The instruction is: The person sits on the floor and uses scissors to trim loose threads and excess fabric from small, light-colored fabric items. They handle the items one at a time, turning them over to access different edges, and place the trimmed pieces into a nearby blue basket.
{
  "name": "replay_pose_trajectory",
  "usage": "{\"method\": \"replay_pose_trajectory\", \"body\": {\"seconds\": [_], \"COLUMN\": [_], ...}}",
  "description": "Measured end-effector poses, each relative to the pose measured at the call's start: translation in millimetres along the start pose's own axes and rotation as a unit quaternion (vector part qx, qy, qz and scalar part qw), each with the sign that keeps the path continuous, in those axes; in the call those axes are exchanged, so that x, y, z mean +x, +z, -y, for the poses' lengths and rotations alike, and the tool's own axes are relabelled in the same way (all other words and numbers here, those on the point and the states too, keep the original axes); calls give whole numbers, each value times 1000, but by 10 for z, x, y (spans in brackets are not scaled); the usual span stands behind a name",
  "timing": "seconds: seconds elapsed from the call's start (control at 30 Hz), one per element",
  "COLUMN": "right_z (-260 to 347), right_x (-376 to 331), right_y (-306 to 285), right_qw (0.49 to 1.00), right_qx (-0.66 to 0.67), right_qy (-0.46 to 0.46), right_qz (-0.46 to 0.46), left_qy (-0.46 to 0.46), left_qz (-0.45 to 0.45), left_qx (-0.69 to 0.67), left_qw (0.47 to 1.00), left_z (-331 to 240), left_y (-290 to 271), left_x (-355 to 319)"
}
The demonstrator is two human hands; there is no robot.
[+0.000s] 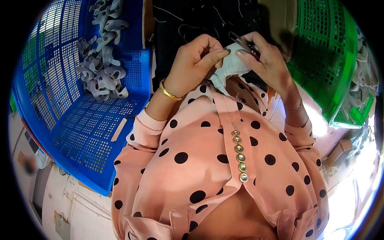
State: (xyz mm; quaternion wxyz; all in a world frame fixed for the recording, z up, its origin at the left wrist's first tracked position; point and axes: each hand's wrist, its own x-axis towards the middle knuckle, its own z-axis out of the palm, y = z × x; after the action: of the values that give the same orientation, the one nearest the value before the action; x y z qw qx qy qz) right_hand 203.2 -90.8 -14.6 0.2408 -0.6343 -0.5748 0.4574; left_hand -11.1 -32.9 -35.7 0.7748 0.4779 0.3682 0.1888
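Observation:
In front of my body, above my lap, I hold a small pale fabric piece (231,67), curved and strappy like a little shoe upper. My left hand (197,59), with a gold bangle at the wrist, is closed in a pinch at its left edge. The fingertips hide what exactly lies between them. My right hand (269,60) is wrapped round a pair of dark thread snips (251,49). The blades point up and left, over the far edge of the fabric. My right thumb also presses on the piece, whose lower end hangs toward my polka-dot shirt.
A blue plastic crate (86,134) on the left holds a heap of similar grey-white pieces (100,74) and a flat light strip (119,130). On the right a green crate (320,52) stands near more pale pieces (362,68). Loose threads lie on the dark cloth (172,30).

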Motion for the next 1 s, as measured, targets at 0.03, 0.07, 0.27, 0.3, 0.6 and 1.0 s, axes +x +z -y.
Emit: {"method": "replay_pose_trajectory", "body": {"seconds": [0.03,0.07,0.27,0.3,0.6,1.0], "right_z": [8,13,30,24,-132,-141], "right_x": [1,6,-5,-7,-51,-82], "right_y": [-1,0,23,29,32,91], "right_qw": [1000,1000,1000,1000,999,999], "right_qx": [-7,-13,-18,-13,26,-17], "right_qy": [-3,-7,-12,-8,-1,-17], "right_qz": [2,4,1,-1,-22,-49], "left_qy": [18,35,184,211,101,64], "left_qz": [1,1,35,47,60,81], "left_qx": [71,142,420,462,19,292], "left_qw": [997,989,888,860,993,951], "left_z": [6,-2,-149,-170,-148,-120], "left_y": [-22,-50,-238,-254,-298,-144], "left_x": [13,16,-33,-21,131,164]}}
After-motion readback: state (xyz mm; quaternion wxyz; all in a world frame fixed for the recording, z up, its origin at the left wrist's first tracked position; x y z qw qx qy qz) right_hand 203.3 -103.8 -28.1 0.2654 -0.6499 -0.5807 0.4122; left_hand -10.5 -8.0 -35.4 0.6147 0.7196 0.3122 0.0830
